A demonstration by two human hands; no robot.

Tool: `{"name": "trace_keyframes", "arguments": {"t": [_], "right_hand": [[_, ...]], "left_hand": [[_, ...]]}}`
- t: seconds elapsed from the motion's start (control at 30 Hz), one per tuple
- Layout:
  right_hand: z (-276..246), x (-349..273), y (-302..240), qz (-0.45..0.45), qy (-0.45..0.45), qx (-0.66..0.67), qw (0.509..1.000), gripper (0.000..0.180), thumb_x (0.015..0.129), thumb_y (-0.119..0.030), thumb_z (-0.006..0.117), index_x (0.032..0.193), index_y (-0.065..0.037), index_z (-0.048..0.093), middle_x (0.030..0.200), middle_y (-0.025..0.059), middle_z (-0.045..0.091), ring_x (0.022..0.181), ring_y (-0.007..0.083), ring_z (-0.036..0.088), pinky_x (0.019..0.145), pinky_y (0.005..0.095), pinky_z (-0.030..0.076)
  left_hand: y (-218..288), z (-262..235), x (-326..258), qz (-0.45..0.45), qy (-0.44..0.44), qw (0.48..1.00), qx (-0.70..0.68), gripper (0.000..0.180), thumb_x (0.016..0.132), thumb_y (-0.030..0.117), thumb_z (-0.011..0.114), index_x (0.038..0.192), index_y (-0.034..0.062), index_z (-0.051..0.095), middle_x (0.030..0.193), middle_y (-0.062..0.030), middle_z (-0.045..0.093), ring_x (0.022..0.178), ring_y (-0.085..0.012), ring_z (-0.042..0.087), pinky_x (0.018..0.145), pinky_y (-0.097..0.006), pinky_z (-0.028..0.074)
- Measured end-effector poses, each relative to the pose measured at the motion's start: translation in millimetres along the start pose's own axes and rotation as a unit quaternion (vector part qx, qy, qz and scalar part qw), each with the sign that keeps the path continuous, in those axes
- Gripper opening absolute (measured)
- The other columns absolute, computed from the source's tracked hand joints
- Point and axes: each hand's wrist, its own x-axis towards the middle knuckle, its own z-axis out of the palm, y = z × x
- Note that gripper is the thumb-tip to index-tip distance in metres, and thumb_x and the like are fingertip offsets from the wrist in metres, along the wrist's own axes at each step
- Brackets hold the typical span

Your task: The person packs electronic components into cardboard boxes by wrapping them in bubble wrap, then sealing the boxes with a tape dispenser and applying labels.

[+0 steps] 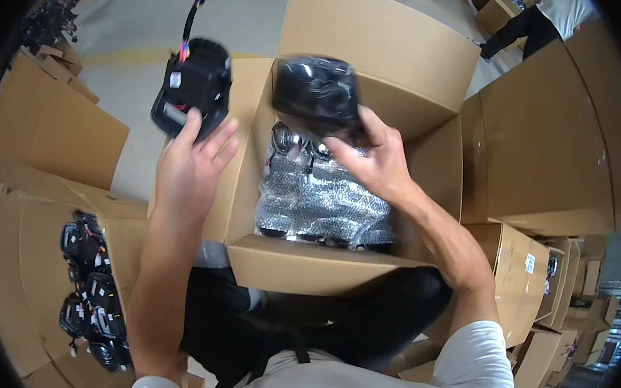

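Observation:
My left hand point(194, 148) holds a black plastic housing point(207, 76) by its lower end, thumb on its face. A wire lead point(189, 24) with a white plug sticks up from the housing, above the open carton's left flap. My right hand point(380, 159) grips a black unit in a shiny clear plastic bag point(317, 92) by its lower right side, over the carton. Below both hands, the open cardboard carton point(312, 268) contains bubble wrap point(325, 191). Dark, glossy parts show at the wrap's far and near edges; the wrap partly hides them.
At the lower left, another open carton point(18, 244) holds several black units with wires point(98, 294). Tall cartons point(548, 140) stand close on the right, with a labelled carton point(519, 272) below them. A person point(543, 23) is at the far right.

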Motion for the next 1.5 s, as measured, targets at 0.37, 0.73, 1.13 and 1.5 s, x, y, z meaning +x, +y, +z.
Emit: {"name": "trace_keyframes", "arguments": {"t": [0.37,0.73,1.13,1.5], "right_hand": [[-40.6,-85.3,372.1,0.486,0.094,0.413,0.764,0.030,0.100,-0.030,0.062,0.116,-0.005,0.062,0.110,0.0056,0.066,0.096,0.0176,0.064,0.077,0.0332,0.060],[-27.2,-60.3,325.4,0.229,0.237,-0.260,0.908,0.066,0.089,-0.027,0.071,0.141,0.003,0.044,0.124,0.0278,0.058,0.117,0.0438,0.056,0.099,0.0463,0.045],[9.6,-43.5,125.4,0.233,-0.015,0.109,0.966,0.041,0.090,-0.013,0.073,0.124,0.005,0.059,0.112,0.0124,0.069,0.104,0.0206,0.066,0.089,0.0360,0.055],[-97.0,-125.7,389.1,0.454,0.444,0.217,0.741,0.021,0.101,-0.011,0.055,0.121,-0.002,0.057,0.110,0.0089,0.064,0.098,0.0216,0.061,0.088,0.0384,0.054]], "left_hand": [[-15.6,28.5,-12.4,-0.045,-0.003,0.980,0.196,0.033,0.104,0.026,0.053,0.124,0.0007,0.059,0.106,-0.0093,0.072,0.087,-0.0184,0.072,0.065,-0.029,0.058],[-50.0,28.2,-4.2,-0.099,-0.028,0.963,0.249,0.031,0.101,0.022,0.056,0.116,-0.0049,0.058,0.101,-0.0139,0.068,0.077,-0.0185,0.071,0.060,-0.026,0.058],[-51.3,30.8,-16.5,-0.171,-0.076,0.900,0.394,0.061,0.103,0.043,0.050,0.133,-0.0099,0.046,0.096,-0.0191,0.067,0.079,-0.0215,0.069,0.071,-0.031,0.057],[-66.4,40.9,-16.6,-0.147,-0.154,0.901,0.378,0.060,0.104,0.028,0.054,0.145,-0.0108,0.033,0.099,-0.0199,0.068,0.088,-0.0217,0.069,0.079,-0.031,0.055]]}}
